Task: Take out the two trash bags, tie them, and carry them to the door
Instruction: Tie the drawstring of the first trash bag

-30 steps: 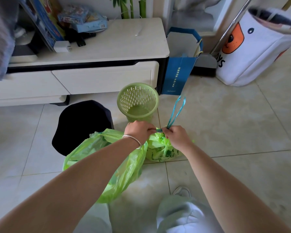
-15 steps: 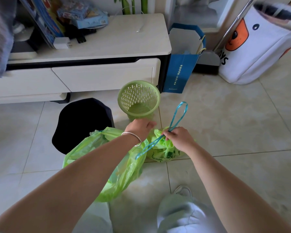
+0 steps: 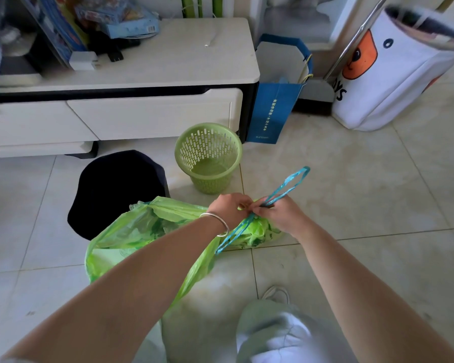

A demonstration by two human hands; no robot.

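Note:
Two green trash bags lie on the tiled floor. The small bag sits under my hands, its mouth gathered. Its blue drawstring loops up to the right, and another loop hangs down left past my wrist. My left hand and my right hand meet over the bag's neck, both pinching the drawstring. The large bag lies to the left, its mouth loose and partly hidden by my left forearm.
An empty green slotted basket stands just behind my hands, a dark bin to its left. A white low cabinet runs along the back. A blue paper bag and a white fabric hamper stand at the right.
My hands parted and drew the drawstring out into two loops, then came back together over the small bag's neck. The upper loop now leans further right.

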